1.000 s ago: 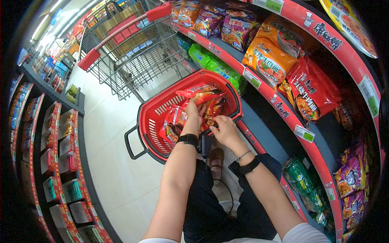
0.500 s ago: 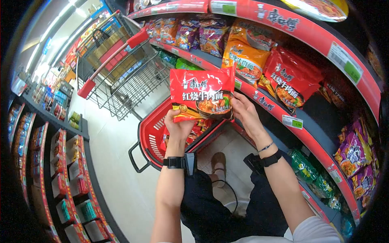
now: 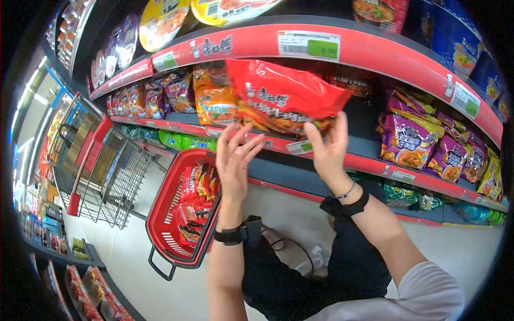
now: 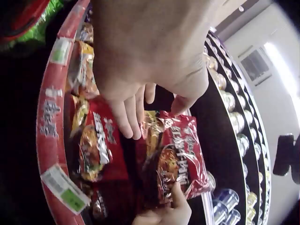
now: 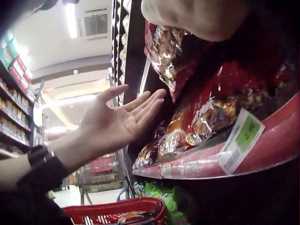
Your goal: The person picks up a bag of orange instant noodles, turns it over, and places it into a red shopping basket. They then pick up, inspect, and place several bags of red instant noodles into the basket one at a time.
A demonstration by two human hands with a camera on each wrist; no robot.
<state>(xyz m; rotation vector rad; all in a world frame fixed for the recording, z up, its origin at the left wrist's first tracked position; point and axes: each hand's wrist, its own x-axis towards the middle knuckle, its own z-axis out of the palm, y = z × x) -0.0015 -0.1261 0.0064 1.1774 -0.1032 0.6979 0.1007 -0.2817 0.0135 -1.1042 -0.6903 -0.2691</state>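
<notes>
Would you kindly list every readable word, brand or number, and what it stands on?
"康师傅" on the red shelf strip.
"3.00" on the upper price label.
"牛肉面" on the held red noodle packet, orange packet and purple packet.
Other price labels and packet print: too small or blurred.

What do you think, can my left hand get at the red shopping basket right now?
Probably yes. Your left hand is open and empty, just beside the basket, whose top is open, and I see nothing blocking the way.
</notes>
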